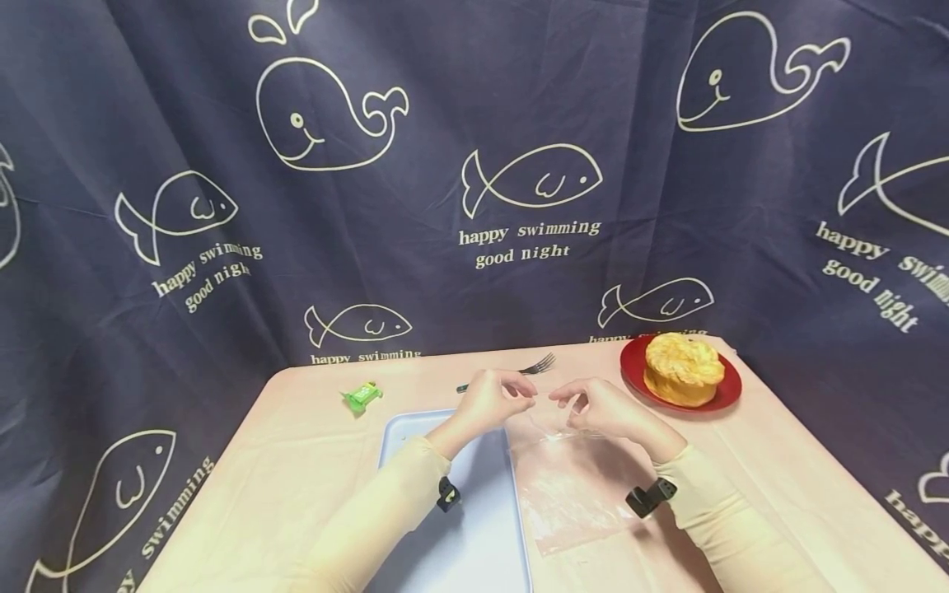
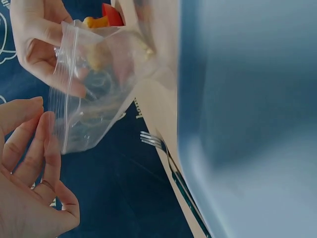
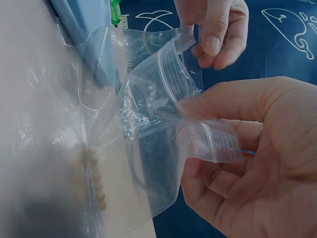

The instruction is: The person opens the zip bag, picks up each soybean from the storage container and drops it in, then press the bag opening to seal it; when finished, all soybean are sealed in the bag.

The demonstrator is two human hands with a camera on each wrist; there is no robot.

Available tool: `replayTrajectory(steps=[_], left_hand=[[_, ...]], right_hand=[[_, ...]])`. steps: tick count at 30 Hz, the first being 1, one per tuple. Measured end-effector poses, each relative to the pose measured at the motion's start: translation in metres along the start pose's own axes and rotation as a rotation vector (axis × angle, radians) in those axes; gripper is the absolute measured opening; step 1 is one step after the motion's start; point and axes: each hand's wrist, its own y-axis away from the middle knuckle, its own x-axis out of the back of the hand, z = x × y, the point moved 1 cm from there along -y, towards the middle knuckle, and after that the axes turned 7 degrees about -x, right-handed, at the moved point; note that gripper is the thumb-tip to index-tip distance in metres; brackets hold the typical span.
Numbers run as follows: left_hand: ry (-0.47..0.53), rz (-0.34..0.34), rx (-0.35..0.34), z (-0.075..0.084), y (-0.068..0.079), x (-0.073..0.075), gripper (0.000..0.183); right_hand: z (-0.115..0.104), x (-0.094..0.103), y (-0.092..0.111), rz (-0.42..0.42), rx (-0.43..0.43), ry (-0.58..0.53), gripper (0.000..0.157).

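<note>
Pinching a lip of the clear zip bag (image 3: 138,104) between thumb and curled fingers, the right hand (image 1: 604,408) held it just right of the left hand (image 1: 493,399); the left's fingertips were bent close together at the bag's mouth, though whether they gripped the film I could not tell; the bag stood between the hands and hung toward the near side, over the table (image 1: 311,469) and to the right of the blue tray (image 1: 474,519). Handling the mouth well, I judged, called for one lip in each hand, a grip close to the seal and a gentle, even pull apart; tugging hard at a corner would likely have stretched or torn the thin film. Counting up, I found two hands, one bag and one tray; one fork (image 1: 535,368) beyond the left hand, partly hidden by it; one green wrapped sweet (image 1: 363,397) at the far left; one red plate (image 1: 633,366) at the far right, with one golden loaf (image 1: 685,371) on it; a row of small pale rounds (image 3: 99,194) by the bag was too unclear to count.
</note>
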Motion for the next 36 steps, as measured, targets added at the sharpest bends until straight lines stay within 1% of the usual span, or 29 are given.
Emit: replayTrajectory(steps=[3, 7, 11, 15, 19, 23, 25, 26, 28, 32, 36], left_hand=[[-0.002, 0.016, 0.001, -0.005, 0.004, 0.007, 0.008], [-0.007, 0.046, -0.008, -0.013, 0.011, 0.021, 0.009], [-0.026, 0.08, 0.009, -0.021, 0.021, 0.037, 0.011], [-0.048, 0.118, 0.039, -0.034, 0.033, 0.055, 0.014], [-0.095, 0.135, 0.104, -0.049, 0.047, 0.075, 0.014], [-0.139, 0.122, 0.22, -0.068, 0.065, 0.094, 0.013], [-0.137, 0.105, 0.284, -0.078, 0.075, 0.101, 0.012], [-0.132, 0.095, 0.314, -0.083, 0.08, 0.103, 0.012], [-0.122, 0.08, 0.351, -0.091, 0.09, 0.107, 0.011], [-0.122, 0.061, 0.39, -0.102, 0.103, 0.11, 0.012], [-0.131, 0.044, 0.419, -0.108, 0.11, 0.11, 0.013]], right_hand=[[0.0, -0.001, 0.0, -0.006, -0.012, -0.012, 0.043], [0.0, -0.001, 0.0, -0.014, -0.021, -0.041, 0.043], [-0.001, -0.001, 0.0, -0.01, -0.015, -0.052, 0.042], [-0.002, -0.002, 0.002, -0.007, -0.02, -0.048, 0.042], [-0.003, -0.002, 0.003, -0.007, -0.02, -0.052, 0.041], [-0.002, -0.002, 0.003, -0.005, -0.019, -0.049, 0.041], [-0.002, -0.002, 0.003, -0.006, -0.013, -0.055, 0.041], [-0.002, -0.002, 0.003, -0.005, -0.017, -0.055, 0.041], [-0.002, -0.003, 0.002, -0.007, -0.018, -0.06, 0.04], [-0.002, -0.003, 0.002, -0.008, -0.022, -0.056, 0.04], [-0.002, -0.003, 0.002, -0.008, -0.017, -0.041, 0.041]])
